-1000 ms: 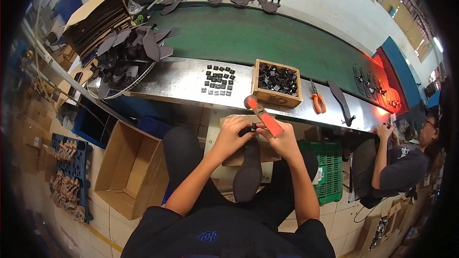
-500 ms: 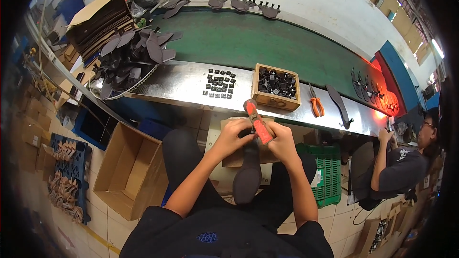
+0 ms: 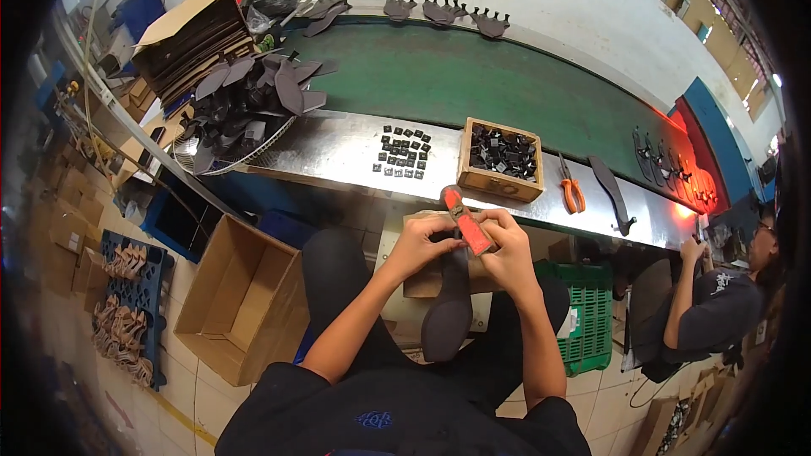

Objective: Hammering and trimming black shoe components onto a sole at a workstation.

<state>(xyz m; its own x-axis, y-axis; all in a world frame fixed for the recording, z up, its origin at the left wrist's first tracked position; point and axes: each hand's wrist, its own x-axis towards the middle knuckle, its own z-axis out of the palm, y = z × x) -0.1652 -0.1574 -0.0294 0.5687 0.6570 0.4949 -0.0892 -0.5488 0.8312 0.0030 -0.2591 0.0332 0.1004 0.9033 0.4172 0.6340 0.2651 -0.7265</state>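
A dark shoe sole [image 3: 448, 321] lies lengthwise between my knees, its far end under my fingers. My left hand [image 3: 420, 245] is closed at that end, thumb and forefinger pinched on the sole; any small part between them is hidden. My right hand [image 3: 508, 251] is closed around a hammer, and the worn red hammer head [image 3: 470, 228] covers part of the sole's far end. The handle is mostly hidden by the hand. Under the sole sits a brown block [image 3: 420, 285] on a pale stand [image 3: 394, 311].
On the metal ledge [image 3: 338, 139] are small black square pieces [image 3: 405, 152], a wooden box [image 3: 500, 187] of similar pieces, orange-handled pliers [image 3: 573, 192] and another sole [image 3: 610, 190]. Beyond runs a green conveyor belt [image 3: 456, 67]. A basket heaped with soles [image 3: 245, 105] stands left; a co-worker [image 3: 718, 304] sits right.
The whole view has shifted slightly, moving the bench rightward in the picture. My right fingers have shifted a little around the hammer; both hands stay at the sole's far end.
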